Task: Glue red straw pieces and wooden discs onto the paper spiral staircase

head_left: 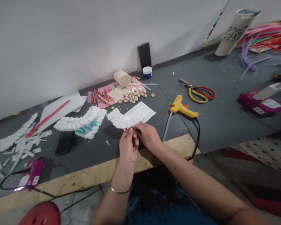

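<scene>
My left hand [128,146] and my right hand [148,136] meet at the front of the dark table [224,118]. Both pinch the near edge of a fan of white paper strips [131,116] that spreads away from me. A hint of red shows at the pinched point between the fingertips. A thin bangle circles my left wrist. The fingers of both hands are closed on the paper.
A yellow glue gun [182,107] with a black cord lies right of the hands. Beyond it lie red-and-yellow scissors [199,93]. A fluffy white paper piece [81,122], white scraps, a black phone [64,143], coloured sticks and wooden beads [133,95] lie left and behind.
</scene>
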`<state>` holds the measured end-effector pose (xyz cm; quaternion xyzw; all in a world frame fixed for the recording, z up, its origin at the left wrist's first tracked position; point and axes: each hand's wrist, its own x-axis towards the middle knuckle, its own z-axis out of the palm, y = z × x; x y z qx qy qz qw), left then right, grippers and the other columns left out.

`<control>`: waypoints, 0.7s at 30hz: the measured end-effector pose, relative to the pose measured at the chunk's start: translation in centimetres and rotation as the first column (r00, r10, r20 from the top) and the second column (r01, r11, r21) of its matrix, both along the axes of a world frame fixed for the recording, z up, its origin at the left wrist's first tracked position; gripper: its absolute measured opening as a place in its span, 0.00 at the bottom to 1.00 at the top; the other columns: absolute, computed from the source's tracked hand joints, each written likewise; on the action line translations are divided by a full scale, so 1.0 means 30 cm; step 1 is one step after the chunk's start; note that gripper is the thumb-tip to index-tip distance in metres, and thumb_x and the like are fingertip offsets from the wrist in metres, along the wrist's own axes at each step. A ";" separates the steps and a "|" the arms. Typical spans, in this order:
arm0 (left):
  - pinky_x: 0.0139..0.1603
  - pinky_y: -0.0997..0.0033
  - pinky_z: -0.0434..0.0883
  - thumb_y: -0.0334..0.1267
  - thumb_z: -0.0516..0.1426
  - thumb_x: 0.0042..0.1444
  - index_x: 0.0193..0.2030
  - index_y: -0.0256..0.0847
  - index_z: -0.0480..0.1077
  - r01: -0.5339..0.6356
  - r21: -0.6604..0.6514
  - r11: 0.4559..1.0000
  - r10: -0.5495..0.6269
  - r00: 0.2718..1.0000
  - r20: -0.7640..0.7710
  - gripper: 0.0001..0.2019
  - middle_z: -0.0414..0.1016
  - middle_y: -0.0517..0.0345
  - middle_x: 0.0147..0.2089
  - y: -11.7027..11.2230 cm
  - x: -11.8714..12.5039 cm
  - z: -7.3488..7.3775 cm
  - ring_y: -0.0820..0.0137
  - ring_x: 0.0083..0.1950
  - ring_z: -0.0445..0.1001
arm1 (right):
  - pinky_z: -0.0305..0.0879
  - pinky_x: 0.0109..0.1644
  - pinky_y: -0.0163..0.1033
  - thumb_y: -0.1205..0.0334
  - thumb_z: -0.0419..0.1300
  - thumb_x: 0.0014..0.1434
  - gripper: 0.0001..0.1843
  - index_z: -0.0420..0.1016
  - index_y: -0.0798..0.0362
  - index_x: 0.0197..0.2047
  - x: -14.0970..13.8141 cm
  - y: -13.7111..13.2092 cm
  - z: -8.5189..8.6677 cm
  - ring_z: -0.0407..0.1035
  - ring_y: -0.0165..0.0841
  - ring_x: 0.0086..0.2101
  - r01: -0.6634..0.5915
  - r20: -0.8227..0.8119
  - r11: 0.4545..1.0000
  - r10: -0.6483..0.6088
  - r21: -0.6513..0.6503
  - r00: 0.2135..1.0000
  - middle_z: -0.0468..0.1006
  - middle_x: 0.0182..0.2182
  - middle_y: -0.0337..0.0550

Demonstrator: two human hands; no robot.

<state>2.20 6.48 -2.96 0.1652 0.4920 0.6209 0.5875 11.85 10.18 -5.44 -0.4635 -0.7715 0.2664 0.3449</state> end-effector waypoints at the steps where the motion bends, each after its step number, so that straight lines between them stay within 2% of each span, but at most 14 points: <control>1: 0.11 0.84 0.41 0.42 0.68 0.47 0.30 0.38 0.63 -0.006 0.004 1.000 0.006 1.000 0.004 0.17 0.64 0.70 0.21 -0.004 0.000 -0.002 0.85 0.13 0.57 | 0.58 0.35 0.33 0.69 0.58 0.62 0.06 0.74 0.53 0.32 0.001 -0.002 0.002 0.68 0.31 0.32 -0.008 -0.007 1.000 0.008 0.005 1.000 0.76 0.31 0.41; 5: 0.11 0.84 0.42 0.44 0.68 0.46 0.29 0.38 0.63 -0.028 0.010 1.000 0.028 1.000 0.010 0.18 0.65 0.69 0.21 -0.020 0.004 -0.002 0.85 0.13 0.58 | 0.57 0.34 0.33 0.70 0.57 0.63 0.10 0.72 0.53 0.29 0.004 -0.016 0.016 0.67 0.30 0.30 -0.038 -0.022 0.999 0.038 -0.008 0.999 0.74 0.29 0.40; 10: 0.11 0.83 0.40 0.46 0.69 0.45 0.29 0.38 0.63 -0.051 -0.014 0.999 0.051 0.999 -0.010 0.20 0.65 0.69 0.20 -0.047 0.012 0.004 0.84 0.13 0.58 | 0.57 0.33 0.33 0.71 0.57 0.63 0.10 0.73 0.53 0.29 0.014 -0.037 0.038 0.67 0.30 0.29 -0.080 0.001 0.996 0.080 -0.050 0.997 0.75 0.28 0.39; 15: 0.11 0.82 0.43 0.46 0.68 0.45 0.33 0.39 0.65 -0.129 -0.006 0.992 0.129 0.990 -0.058 0.19 0.65 0.71 0.20 -0.068 0.014 0.010 0.83 0.13 0.59 | 0.59 0.34 0.33 0.71 0.56 0.63 0.12 0.73 0.53 0.28 0.017 -0.046 0.052 0.69 0.30 0.29 -0.133 -0.011 0.990 0.132 -0.049 0.991 0.77 0.28 0.39; 18: 0.12 0.82 0.45 0.45 0.68 0.47 0.34 0.39 0.66 -0.169 0.017 0.985 0.170 0.980 -0.100 0.17 0.62 0.72 0.19 -0.078 0.002 0.025 0.84 0.12 0.56 | 0.62 0.37 0.33 0.71 0.58 0.62 0.09 0.75 0.52 0.32 0.027 -0.061 0.089 0.72 0.30 0.32 -0.174 -0.045 0.984 0.172 -0.027 0.984 0.79 0.31 0.40; 21: 0.13 0.82 0.47 0.43 0.68 0.46 0.34 0.39 0.68 -0.155 0.067 0.986 0.161 0.982 -0.096 0.16 0.57 0.74 0.17 -0.092 -0.020 0.052 0.84 0.13 0.52 | 0.64 0.37 0.34 0.68 0.60 0.61 0.06 0.78 0.51 0.35 0.094 -0.071 0.149 0.73 0.32 0.33 -0.167 -0.047 0.986 0.166 -0.014 0.985 0.80 0.33 0.40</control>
